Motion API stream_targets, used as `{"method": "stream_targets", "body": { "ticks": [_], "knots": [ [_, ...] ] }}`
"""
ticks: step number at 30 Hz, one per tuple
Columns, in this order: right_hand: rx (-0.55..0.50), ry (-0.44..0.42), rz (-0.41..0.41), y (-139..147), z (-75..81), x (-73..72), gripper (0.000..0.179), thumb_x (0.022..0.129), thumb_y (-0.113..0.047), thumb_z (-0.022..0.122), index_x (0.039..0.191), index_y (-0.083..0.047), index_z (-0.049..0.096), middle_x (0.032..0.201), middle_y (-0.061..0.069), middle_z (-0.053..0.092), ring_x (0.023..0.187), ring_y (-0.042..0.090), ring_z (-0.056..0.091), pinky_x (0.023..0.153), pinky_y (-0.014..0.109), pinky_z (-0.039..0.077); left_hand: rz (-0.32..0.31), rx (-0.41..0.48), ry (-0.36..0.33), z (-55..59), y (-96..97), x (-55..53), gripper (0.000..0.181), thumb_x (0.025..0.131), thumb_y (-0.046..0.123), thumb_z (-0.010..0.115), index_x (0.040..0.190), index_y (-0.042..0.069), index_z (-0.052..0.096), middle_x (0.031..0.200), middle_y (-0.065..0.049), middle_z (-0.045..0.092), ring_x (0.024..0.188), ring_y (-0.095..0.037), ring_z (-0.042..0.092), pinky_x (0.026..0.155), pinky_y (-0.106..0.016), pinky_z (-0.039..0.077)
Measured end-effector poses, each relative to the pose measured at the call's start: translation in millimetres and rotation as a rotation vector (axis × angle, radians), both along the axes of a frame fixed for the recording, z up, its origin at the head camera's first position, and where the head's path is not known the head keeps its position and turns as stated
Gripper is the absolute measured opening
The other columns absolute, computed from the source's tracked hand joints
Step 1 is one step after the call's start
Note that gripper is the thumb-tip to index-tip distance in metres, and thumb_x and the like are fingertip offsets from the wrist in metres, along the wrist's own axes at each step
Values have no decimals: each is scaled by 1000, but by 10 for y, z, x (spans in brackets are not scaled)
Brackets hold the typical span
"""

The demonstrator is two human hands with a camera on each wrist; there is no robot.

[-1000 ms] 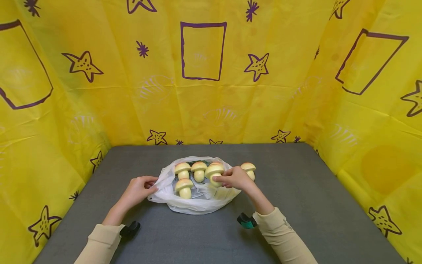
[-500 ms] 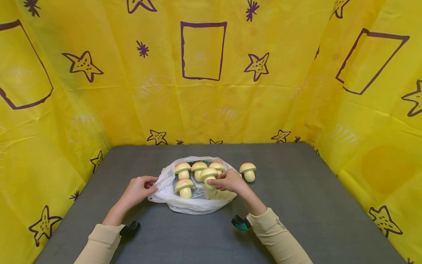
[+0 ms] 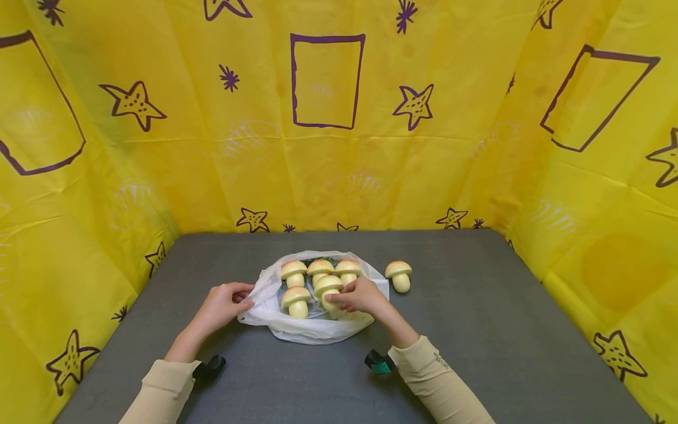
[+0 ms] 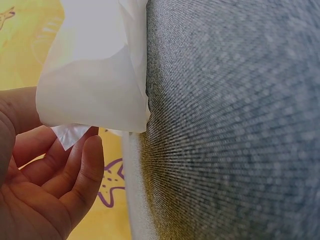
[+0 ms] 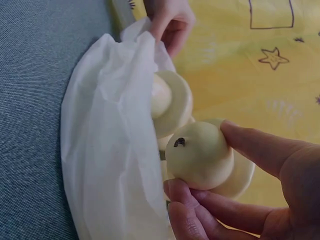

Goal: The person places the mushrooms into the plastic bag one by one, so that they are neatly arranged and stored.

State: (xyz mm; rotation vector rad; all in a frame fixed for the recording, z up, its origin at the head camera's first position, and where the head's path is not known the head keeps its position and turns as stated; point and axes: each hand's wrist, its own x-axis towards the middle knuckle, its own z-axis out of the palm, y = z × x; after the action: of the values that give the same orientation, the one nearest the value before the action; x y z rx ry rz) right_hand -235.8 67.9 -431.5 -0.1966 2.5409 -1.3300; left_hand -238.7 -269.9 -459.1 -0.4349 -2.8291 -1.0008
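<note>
A white plastic bag (image 3: 309, 334) lies with its mouth wide, several pale yellow toy mushrooms inside. Three form a back row, including the middle one (image 3: 320, 267); another mushroom (image 3: 297, 300) lies at the front left. My right hand (image 3: 365, 296) pinches a mushroom (image 3: 326, 284) by its stem over the bag's right half, cap pointing away. In the right wrist view, a dark mark shows on that stem's rounded end (image 5: 200, 155), between thumb and fingers. My left hand (image 3: 225, 303) pinches the bag's left rim, and the left wrist view shows white film (image 4: 95, 95) between thumb and fingers.
One mushroom (image 3: 398, 275) lies on the dark grey table (image 3: 466, 330), right of the bag. Something dark green (image 3: 331, 259) shows at the bag's back rim. Yellow curtains (image 3: 339, 176) with starfish drawings enclose the table at the back and sides.
My right hand has carried its mushroom leftward and slightly nearer over the bag, uncovering the back-row mushroom and the one on the table. My left hand keeps its place at the rim.
</note>
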Motion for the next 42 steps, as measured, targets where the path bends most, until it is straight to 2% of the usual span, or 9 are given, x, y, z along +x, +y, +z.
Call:
{"method": "stream_targets", "body": {
  "ticks": [12,29,42],
  "knots": [
    [9,0,22,-56,-97,30,37,76,-42,76,69,-6,74,66,7,70,58,14,66,55,27,51,0,-12,-25,5,2,6,29,81,13,71,108,1,70,89,-7,70,77,-14,61,64,-23,49],
    [62,5,57,-100,-175,48,37,76,-44,75,68,-8,74,63,7,70,55,9,64,52,24,48,-1,-4,-21,28,15,21,30,80,12,72,108,0,70,89,-8,70,76,-14,61,63,-22,49],
    [120,42,97,-103,-165,62,40,77,-45,74,62,-7,72,55,-2,65,52,6,59,48,21,39,-7,-5,-23,39,16,26,30,80,11,73,108,0,70,89,-8,70,77,-15,61,64,-23,49]
  ]
}}
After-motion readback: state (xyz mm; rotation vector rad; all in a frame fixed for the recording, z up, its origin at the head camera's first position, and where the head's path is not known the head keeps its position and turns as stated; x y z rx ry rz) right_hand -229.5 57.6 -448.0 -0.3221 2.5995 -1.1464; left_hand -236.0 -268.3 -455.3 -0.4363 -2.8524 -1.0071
